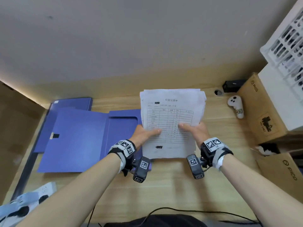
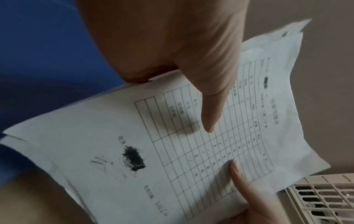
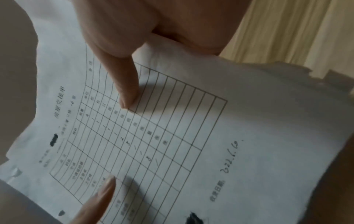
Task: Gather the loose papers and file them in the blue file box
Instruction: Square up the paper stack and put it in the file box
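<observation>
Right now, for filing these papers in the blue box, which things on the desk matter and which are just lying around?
For the job:
stack of papers, gripped by the left hand and right hand
blue file box, lying open on the desk

Just lying about:
white controller
cardboard boxes
white crate
small black device

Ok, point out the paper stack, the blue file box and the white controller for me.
paper stack (image 1: 170, 115): head view, on the top sheet's printed table.
blue file box (image 1: 77, 138): head view, on the open lid's flat face.
white controller (image 1: 236, 107): head view, on its handle.
</observation>
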Demonstrator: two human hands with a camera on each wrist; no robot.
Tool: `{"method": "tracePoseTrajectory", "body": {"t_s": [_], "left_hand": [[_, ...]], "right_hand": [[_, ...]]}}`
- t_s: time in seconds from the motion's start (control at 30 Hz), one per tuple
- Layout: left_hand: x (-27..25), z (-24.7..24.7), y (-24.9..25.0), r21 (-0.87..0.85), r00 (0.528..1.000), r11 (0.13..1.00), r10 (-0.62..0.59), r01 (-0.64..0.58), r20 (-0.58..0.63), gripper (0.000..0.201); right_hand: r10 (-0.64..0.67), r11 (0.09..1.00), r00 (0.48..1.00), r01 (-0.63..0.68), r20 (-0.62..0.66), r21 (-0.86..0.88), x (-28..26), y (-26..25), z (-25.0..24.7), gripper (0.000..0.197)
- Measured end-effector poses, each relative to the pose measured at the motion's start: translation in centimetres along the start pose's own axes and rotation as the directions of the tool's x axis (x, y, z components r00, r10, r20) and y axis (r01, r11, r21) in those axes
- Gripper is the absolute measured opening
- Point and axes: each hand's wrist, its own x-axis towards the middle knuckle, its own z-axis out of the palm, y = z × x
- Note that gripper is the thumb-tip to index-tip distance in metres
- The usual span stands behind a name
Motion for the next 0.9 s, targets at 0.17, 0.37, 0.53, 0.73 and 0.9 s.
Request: {"method": "tracePoseTrajectory", "body": {"t_s": [0.17, 0.37, 0.53, 0.73, 0.9], "left_hand": [[-0.7, -5.7, -1.4, -0.038, 0.997, 0.998, -0.055, 0.053, -0.048, 0.043], [-1.0, -15.7, -4.4, -0.003, 0.973, 0.992, -0.124, 0.126, -0.194, 0.071], [-1.8, -23.4, -5.9, -0.018, 0.96, 0.992, -0.124, 0.123, -0.252, 0.034], [-0.6, -31.8, -8.6, 0.133, 0.92, 0.963, -0.174, 0.233, -0.351, 0.045], [0.7, -35.8, -9.0, 0.319, 0.907, 0.894, -0.183, 0.314, -0.38, 0.037]], "right_hand": [[0.044, 0.999, 0.996, -0.045, 0.071, 0.005, 1.0, 0.6, 6.1, 0.048], [0.158, 0.985, 0.968, -0.14, 0.196, -0.104, 2.1, 3.5, 14.1, 0.044], [0.104, 0.923, 0.987, -0.049, 0.124, -0.382, 3.0, 7.8, 19.7, 0.035], [0.156, 0.376, 0.969, 0.121, 0.191, -0.919, 2.8, 10.4, 21.7, 0.073], [0.19, 0.258, 0.967, 0.121, 0.173, -0.959, 2.3, 10.8, 22.3, 0.078]]}}
